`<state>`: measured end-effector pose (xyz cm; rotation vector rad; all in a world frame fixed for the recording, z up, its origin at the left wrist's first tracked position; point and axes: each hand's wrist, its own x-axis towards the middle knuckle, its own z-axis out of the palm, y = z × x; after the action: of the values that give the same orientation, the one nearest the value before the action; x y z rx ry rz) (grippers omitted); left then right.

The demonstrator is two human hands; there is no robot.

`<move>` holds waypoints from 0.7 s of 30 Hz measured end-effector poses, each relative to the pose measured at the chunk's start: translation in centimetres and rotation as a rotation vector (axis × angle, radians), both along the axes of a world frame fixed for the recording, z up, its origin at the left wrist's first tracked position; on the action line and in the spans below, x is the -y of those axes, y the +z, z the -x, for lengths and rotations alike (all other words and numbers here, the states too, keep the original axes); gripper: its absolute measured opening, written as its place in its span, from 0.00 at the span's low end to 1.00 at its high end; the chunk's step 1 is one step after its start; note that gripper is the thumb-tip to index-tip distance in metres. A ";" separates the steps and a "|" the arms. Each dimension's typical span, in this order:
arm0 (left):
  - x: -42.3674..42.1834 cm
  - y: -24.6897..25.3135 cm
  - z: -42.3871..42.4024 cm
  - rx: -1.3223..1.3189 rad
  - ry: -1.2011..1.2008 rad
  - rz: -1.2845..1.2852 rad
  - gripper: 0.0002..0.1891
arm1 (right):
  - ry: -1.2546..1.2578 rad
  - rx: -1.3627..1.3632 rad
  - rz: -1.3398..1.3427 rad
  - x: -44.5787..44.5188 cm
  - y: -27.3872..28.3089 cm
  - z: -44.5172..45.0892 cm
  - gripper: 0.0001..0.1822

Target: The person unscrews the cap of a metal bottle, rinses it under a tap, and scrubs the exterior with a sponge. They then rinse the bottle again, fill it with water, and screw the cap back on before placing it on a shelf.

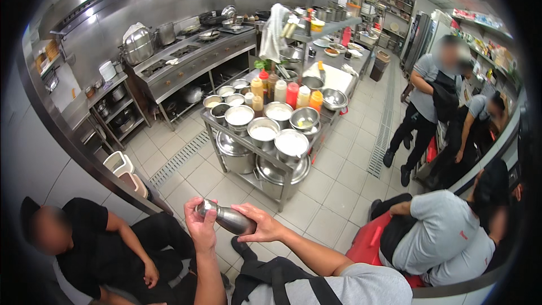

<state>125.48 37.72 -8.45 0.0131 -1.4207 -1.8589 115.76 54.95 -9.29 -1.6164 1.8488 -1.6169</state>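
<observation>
A brushed stainless steel bottle point(235, 220) lies tilted between my hands, in front of my body and above the tiled floor. My left hand point(200, 225) grips its narrow capped end, thumb along the side. Around the wider body of the bottle curls my right hand point(263, 223), with its palm over the base end. Whether the cap is loose or tight cannot be made out.
A steel prep table point(283, 201) holds steel pots point(263, 130) of white contents and several squeeze bottles point(292, 95). Behind it stands a stove point(186, 65). One person point(123, 237) sits at left; several people point(442, 228) are at right. A floor drain point(381, 135) runs along the aisle.
</observation>
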 end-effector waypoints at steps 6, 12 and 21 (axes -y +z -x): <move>12.3 3.5 10.6 -0.099 -0.204 -0.071 0.21 | -0.038 -0.034 -0.054 12.7 0.7 10.1 0.49; 23.8 2.6 22.5 -0.053 -0.188 0.039 0.37 | -0.097 0.015 0.010 23.6 0.1 18.6 0.50; 40.5 1.8 36.8 0.029 0.157 -0.160 0.22 | -0.134 0.029 -0.068 42.3 -0.1 37.1 0.52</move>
<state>88.69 -2.75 -6.60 0.2256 -1.2502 -1.8431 78.64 12.65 -9.44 -1.4625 2.0131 -1.6012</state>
